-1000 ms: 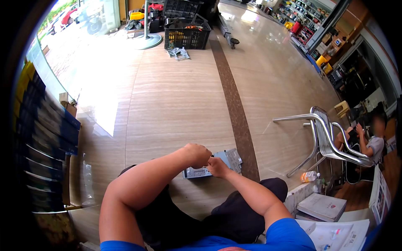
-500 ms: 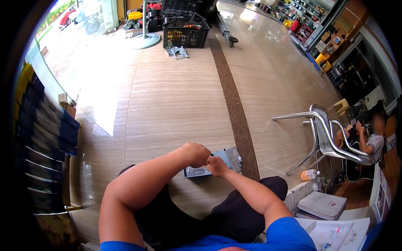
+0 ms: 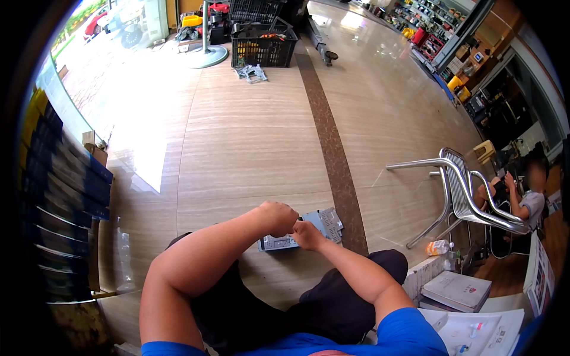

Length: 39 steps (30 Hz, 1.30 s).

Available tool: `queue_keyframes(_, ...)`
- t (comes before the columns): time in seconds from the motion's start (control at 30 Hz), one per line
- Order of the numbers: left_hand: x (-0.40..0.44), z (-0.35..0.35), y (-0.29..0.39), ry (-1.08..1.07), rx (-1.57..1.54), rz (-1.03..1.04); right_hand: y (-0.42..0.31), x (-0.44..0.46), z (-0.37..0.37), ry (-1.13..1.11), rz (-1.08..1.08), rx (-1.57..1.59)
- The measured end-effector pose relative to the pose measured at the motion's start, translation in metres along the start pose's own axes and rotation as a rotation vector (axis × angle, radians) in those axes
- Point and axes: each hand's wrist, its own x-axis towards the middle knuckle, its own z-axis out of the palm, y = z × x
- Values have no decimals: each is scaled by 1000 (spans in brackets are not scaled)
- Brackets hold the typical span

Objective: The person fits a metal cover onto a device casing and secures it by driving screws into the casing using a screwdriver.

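A flat grey metal box (image 3: 327,224), with slots and pale labels on its face, lies on the floor in front of my bent legs. It looks like the casing of some electronic unit, but its kind is unclear. Over its left part my left hand (image 3: 278,218) is closed, the back of the hand turned up. My right hand (image 3: 307,236) is closed in a pinch right beside it, above the box's front side. The hands meet or nearly meet. Whatever the fingers hold is hidden or too small to make out.
A steel chair (image 3: 457,190) stands at right, near a seated person (image 3: 528,199). Close to my right are an orange-labelled bottle (image 3: 438,247), books (image 3: 457,289) and a white tray (image 3: 502,323). Black crates (image 3: 261,50) and metal parts (image 3: 252,73) lie ahead; blue boxes (image 3: 71,184) line the left.
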Motion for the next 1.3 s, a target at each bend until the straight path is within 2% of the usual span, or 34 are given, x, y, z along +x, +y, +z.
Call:
queue_keyframes(0.37, 2, 2, 0, 23, 11, -9, -4, 0, 0, -25, -5, -86)
queue_keyframes(0.57, 2, 3, -1, 35, -2, -14, -5, 0, 0, 88, 44, -88)
queue_keyframes(0.83, 4, 5, -1, 40, 21, -20, -8, 1, -3, 110, -60, -33)
queue_keyframes(1.03, 1, 2, 1, 29, 14, -19, -7, -1, -2, 3, 19, -8)
queue_keyframes(1.13, 0, 1, 0, 39, 12, -12, -4, 0, 0, 73, -31, -27)
queue_keyframes(1.23, -1, 0, 1, 20, 0, -4, -9, 0, -6, 82, 68, -81)
queue_keyframes(1.3, -3, -1, 1, 35, 1, -13, -14, -1, -9, 111, 39, -51)
